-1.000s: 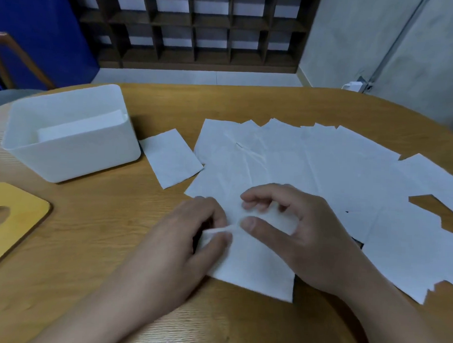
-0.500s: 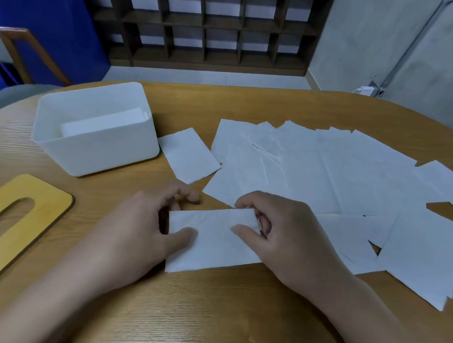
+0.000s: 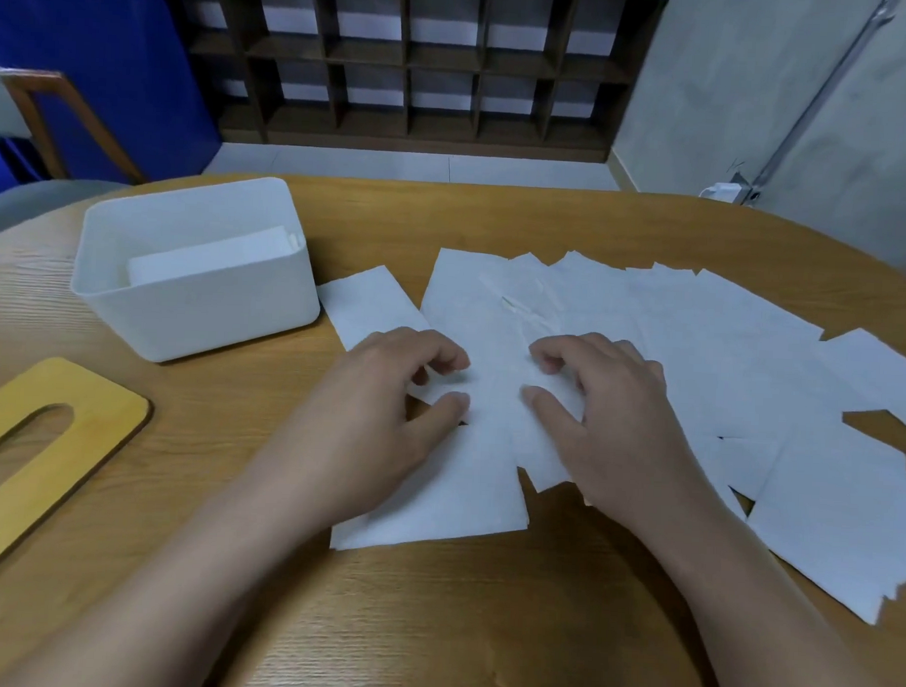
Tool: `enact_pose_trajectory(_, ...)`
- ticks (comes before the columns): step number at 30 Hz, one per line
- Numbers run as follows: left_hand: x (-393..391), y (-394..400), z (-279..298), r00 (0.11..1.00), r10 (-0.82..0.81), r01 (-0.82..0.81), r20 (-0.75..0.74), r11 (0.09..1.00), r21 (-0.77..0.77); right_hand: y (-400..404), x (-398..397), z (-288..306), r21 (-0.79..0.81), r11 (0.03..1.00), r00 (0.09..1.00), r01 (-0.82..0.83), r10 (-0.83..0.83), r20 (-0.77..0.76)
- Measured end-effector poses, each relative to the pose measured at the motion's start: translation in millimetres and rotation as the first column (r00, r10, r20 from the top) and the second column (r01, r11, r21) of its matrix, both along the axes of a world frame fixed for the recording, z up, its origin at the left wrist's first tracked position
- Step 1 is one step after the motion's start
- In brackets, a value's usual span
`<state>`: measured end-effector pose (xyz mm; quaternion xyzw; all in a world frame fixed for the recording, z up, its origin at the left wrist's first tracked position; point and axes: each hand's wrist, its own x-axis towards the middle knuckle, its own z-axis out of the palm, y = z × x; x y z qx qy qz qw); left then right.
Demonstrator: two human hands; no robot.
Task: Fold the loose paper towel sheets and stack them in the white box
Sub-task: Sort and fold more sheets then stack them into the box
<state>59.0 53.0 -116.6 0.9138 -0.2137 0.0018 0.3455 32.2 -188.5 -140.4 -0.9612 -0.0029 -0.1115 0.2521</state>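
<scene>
The sheet lies flat on the table under both hands, its long axis running from near the person away toward the loose sheets beyond the fingertips. The left hand and right hand are curled, thumb and fingers pressing its far edge, apparently not closed around it. It is judged thin, limp and easily torn: grip at corners and crease gently; the white box sits beyond the left hand.

The counter is wood with a visible grain and a soft satin sheen. The white box looks like smooth matt plastic. The paper towel sheets are thin matt paper (creased in places). The yellow lid looks smooth-faced.
</scene>
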Motion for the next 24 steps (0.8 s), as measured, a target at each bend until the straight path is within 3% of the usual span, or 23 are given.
enact_pose_trajectory(11,-0.7,-39.3,-20.5,0.999,-0.036,0.034,0.009,0.989,0.141,-2.2,1.7,-5.5,0.051,0.999,1.0,-0.01,0.011,-0.004)
enact_pose_trajectory(16,-0.4,-35.9,-21.2,0.999,-0.03,0.031,-0.021,0.998,0.058,-0.9,-0.3,-2.6,0.124,0.992,1.0,-0.014,0.011,0.021)
enact_pose_trajectory(24,-0.6,-41.4,-19.1,0.996,0.016,-0.003,0.092,0.99,-0.14,1.3,-7.4,8.0,0.161,0.982,0.983,-0.096,0.068,0.171)
